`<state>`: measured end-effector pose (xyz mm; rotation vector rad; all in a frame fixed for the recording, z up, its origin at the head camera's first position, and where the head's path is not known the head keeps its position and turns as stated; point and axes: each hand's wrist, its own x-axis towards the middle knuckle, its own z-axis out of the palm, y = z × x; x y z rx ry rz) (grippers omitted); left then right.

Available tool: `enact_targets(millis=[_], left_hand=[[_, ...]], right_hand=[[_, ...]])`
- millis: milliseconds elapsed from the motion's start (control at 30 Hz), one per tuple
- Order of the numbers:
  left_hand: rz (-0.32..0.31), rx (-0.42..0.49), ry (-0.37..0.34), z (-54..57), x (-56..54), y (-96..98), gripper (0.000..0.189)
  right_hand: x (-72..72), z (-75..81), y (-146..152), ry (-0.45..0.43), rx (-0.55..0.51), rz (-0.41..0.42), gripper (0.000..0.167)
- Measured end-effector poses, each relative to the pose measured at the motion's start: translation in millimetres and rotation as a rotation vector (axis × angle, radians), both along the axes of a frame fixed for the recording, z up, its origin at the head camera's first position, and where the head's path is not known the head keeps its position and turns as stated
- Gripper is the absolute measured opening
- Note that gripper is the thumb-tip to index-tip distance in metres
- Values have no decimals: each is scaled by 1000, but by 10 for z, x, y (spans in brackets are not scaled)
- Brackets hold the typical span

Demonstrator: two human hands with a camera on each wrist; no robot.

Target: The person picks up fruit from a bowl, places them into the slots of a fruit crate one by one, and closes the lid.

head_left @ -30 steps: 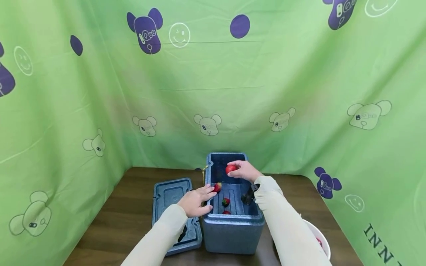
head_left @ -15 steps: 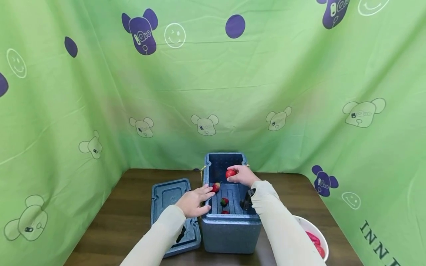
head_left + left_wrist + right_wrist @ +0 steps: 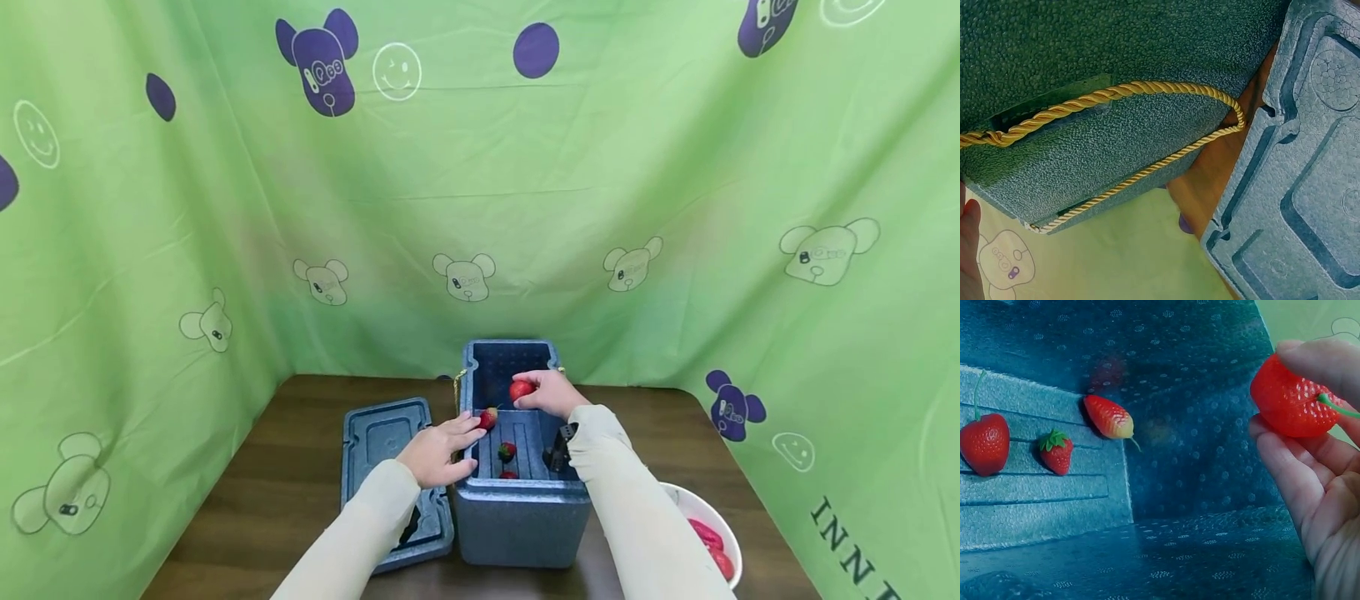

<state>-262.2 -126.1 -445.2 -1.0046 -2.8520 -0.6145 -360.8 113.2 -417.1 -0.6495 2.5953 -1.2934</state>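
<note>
A blue foam box [image 3: 522,527] stands uncovered on the table. Over its far part, my right hand [image 3: 551,393] pinches a large red toy strawberry [image 3: 1297,397] with a green stem between thumb and fingers. My left hand [image 3: 441,450] rests along the box's left rim, fingers spread and fairly straight. Inside, on a ribbed raised floor, lie a pale-tipped strawberry [image 3: 1109,417], a small leafy strawberry [image 3: 1056,452] and a larger strawberry [image 3: 985,444] with a thin stem. Only the edge of my left hand shows in the left wrist view.
The box's blue lid [image 3: 386,421] lies left of it on the brown wooden table [image 3: 247,492]. A white bowl [image 3: 733,542] with red pieces stands at the front right, partly behind the right sleeve. A gold rope handle [image 3: 1147,87] hangs on the box's side.
My right hand, holding the strawberry, has dropped slightly toward the box. The right forearm has shifted left, so more of the white bowl shows. My left hand has stayed at the rim.
</note>
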Motion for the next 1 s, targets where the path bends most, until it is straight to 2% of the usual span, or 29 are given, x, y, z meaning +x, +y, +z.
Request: enact_targets(millis=[233, 433, 567, 667, 800, 900, 1000], left_hand=[[-9, -24, -1, 0, 17, 44, 53], [2, -32, -5, -26, 24, 69, 53], [2, -24, -8, -38, 29, 70, 52], [7, -12, -11, -10, 23, 49, 52], [-1, -12, 5, 55, -37, -5, 52], [-7, -13, 6, 66, -54, -19, 52], [-3, -1, -14, 27, -11, -3, 51]], right_hand=[[11, -22, 59, 6, 38, 18, 51], [29, -14, 118, -22, 20, 55, 48], [32, 32, 198, -70, -6, 82, 47], [28, 108, 292, -159, -80, 88, 51], [23, 226, 465, -259, -176, 41, 59], [40, 250, 636, -268, -160, 13, 60], [103, 209, 842, -291, -115, 35, 61]])
